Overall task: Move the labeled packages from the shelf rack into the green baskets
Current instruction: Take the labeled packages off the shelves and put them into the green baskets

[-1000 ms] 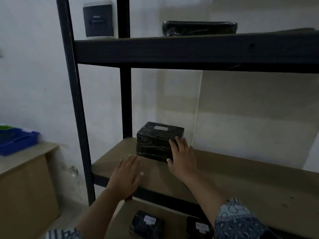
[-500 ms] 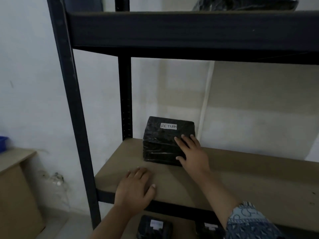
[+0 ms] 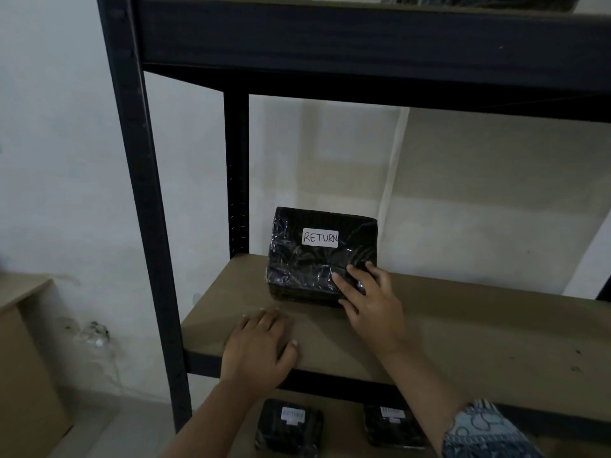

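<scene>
Head view | my right hand (image 3: 370, 309) rests flat-fingered on the RETURN package (image 3: 314, 259), gripping nothing | left hand (image 3: 261, 348) flat on shelf (image 3: 463, 325) | package not yet lifted; two lower packages (image 3: 287, 424) also left; baskets out of view

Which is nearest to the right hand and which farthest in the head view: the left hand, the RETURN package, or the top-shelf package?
1. RETURN package: on the middle shelf, touched by the right hand at its front right corner.
2. Left hand: same shelf, to the left, at the front edge.
3. Top-shelf package: a tier above, at the frame's top.
</scene>
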